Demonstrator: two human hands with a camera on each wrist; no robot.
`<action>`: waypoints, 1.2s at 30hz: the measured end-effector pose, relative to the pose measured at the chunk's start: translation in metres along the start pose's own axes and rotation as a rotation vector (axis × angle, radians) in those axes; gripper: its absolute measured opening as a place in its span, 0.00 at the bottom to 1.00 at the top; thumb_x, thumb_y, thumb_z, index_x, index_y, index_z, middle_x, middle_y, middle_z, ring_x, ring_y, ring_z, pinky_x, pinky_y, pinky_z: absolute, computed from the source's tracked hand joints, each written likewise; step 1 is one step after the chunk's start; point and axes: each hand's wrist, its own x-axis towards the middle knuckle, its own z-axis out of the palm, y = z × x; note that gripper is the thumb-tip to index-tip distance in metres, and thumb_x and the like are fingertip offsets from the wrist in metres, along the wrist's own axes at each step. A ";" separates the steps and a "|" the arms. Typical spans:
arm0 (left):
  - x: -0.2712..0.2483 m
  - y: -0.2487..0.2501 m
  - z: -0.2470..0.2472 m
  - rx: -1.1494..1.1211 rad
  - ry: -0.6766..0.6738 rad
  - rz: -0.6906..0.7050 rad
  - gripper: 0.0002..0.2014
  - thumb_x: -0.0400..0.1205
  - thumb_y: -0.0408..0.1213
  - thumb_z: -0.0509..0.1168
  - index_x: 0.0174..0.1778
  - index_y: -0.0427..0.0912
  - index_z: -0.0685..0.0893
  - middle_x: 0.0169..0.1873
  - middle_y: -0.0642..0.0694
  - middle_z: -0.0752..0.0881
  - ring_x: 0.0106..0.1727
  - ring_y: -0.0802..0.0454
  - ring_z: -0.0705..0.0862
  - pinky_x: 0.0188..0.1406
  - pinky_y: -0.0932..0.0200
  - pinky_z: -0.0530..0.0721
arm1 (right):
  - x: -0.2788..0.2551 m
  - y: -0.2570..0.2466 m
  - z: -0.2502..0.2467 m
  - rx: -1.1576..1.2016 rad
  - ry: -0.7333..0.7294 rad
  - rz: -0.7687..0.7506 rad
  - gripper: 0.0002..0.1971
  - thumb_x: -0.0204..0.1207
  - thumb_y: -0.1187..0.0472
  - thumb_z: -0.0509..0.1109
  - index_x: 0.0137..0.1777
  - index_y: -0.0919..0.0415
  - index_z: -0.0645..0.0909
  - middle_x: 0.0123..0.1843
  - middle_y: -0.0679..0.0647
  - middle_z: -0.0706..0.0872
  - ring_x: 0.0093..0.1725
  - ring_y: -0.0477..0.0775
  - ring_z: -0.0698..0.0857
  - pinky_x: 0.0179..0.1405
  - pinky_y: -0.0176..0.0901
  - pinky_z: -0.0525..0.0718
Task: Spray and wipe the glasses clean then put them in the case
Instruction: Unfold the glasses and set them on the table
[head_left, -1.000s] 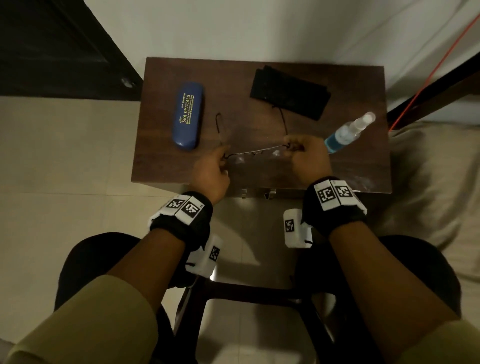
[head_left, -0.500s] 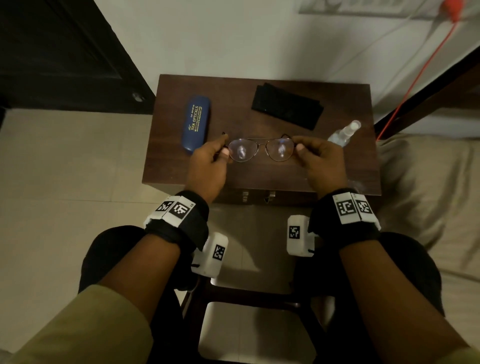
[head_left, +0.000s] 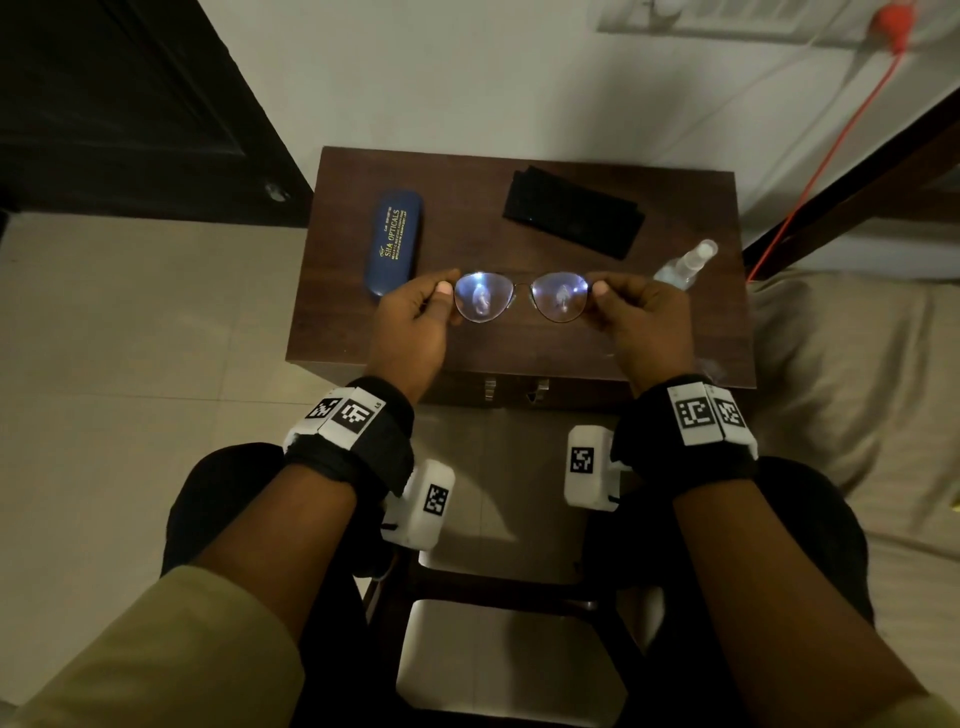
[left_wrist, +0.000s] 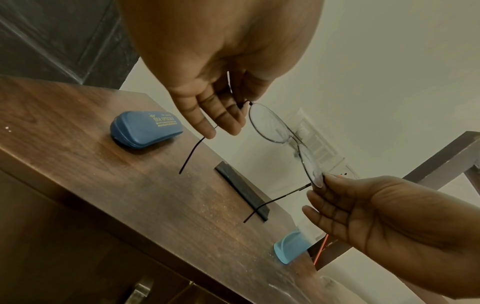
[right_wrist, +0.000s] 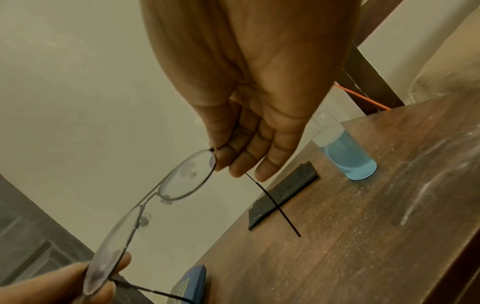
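Thin wire-framed glasses (head_left: 521, 297) hang in the air above the front of the dark wooden table (head_left: 467, 343), lenses facing me, arms unfolded and pointing away. My left hand (head_left: 415, 322) pinches the left hinge; my right hand (head_left: 641, 317) pinches the right hinge. The lenses (right_wrist: 187, 174) show smudges in the right wrist view. A closed blue case (head_left: 395, 241) lies at the table's left. A folded black cloth (head_left: 574, 218) lies at the back. A clear spray bottle (head_left: 685, 265) of blue liquid stands at the right, also seen from the right wrist (right_wrist: 342, 148).
The small table stands against a pale wall (head_left: 467, 78), with a dark door (head_left: 130, 104) to the left and a bed (head_left: 857, 364) to the right. A red cord (head_left: 826, 156) runs down the wall at right. I sit on a chair (head_left: 509, 665) below.
Both hands have lifted the glasses off the table and turned the lenses up to face me; the hold at each hinge is unchanged.
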 end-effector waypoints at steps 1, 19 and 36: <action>0.000 0.001 0.000 -0.001 -0.001 0.002 0.13 0.86 0.31 0.57 0.62 0.37 0.83 0.50 0.48 0.87 0.55 0.51 0.85 0.60 0.52 0.85 | 0.000 0.000 0.000 0.004 0.004 -0.002 0.08 0.80 0.66 0.66 0.54 0.62 0.86 0.49 0.57 0.91 0.51 0.52 0.89 0.59 0.51 0.86; -0.002 0.002 0.000 -0.031 0.006 -0.047 0.10 0.85 0.34 0.60 0.57 0.39 0.85 0.46 0.46 0.88 0.52 0.49 0.87 0.59 0.50 0.85 | -0.018 0.002 -0.005 0.138 0.001 0.018 0.04 0.75 0.64 0.72 0.46 0.57 0.87 0.46 0.54 0.91 0.53 0.52 0.88 0.60 0.51 0.85; -0.022 0.008 -0.001 0.080 0.224 0.097 0.07 0.74 0.28 0.72 0.48 0.37 0.89 0.41 0.48 0.91 0.46 0.55 0.89 0.53 0.58 0.87 | -0.026 -0.006 -0.001 0.100 0.133 -0.163 0.12 0.70 0.72 0.74 0.42 0.53 0.85 0.44 0.47 0.89 0.47 0.42 0.89 0.52 0.37 0.85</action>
